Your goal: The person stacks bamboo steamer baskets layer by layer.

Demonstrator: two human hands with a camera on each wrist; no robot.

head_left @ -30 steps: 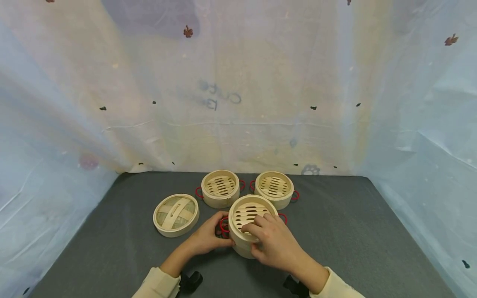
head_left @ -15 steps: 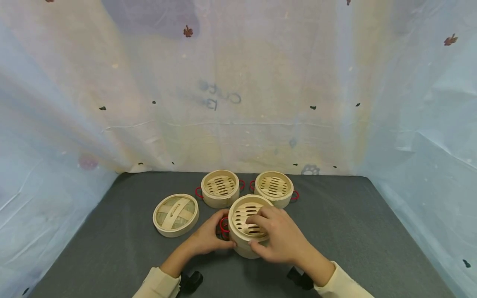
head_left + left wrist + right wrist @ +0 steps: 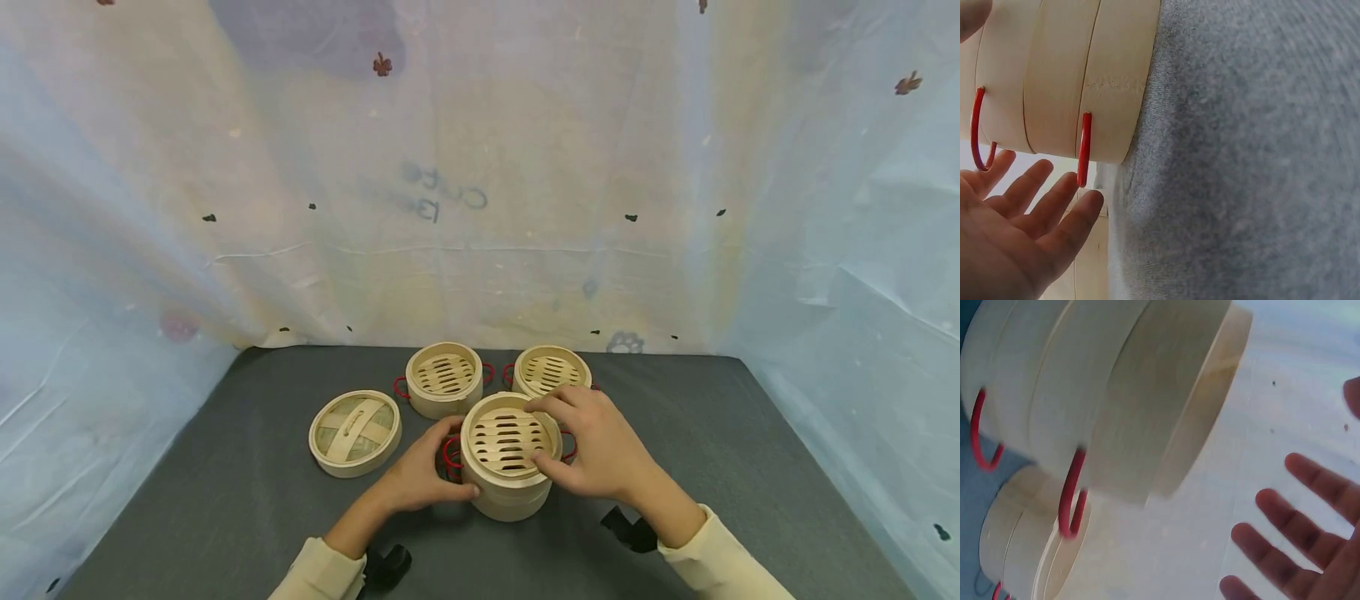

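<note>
Two round bamboo steamer baskets with red handles stand stacked [image 3: 510, 500] near the middle of the dark table, the slotted base of the upper one facing up. My left hand [image 3: 420, 475] is at the stack's left side, thumb at the front wall. In the left wrist view its fingers [image 3: 1054, 194] are spread and loosely bent beside the red handles [image 3: 1084, 150]. My right hand [image 3: 600, 442] hovers over the right rim with thumb and fingers apart, holding nothing. In the right wrist view its fingers [image 3: 1285, 550] stand away from the stack [image 3: 1135, 412].
Behind the stack are two more bamboo steamers, one at the back left [image 3: 444, 408] and one at the back right [image 3: 551, 350], partly covered by my right hand. A woven bamboo lid [image 3: 354, 433] lies to the left. A pale curtain [image 3: 480, 292] borders the table's [image 3: 712, 467] far edge.
My right hand has moved from the front of the upper basket up and to the right, its fingers coming away from the inside. The left hand and the stack have stayed nearly still.
</note>
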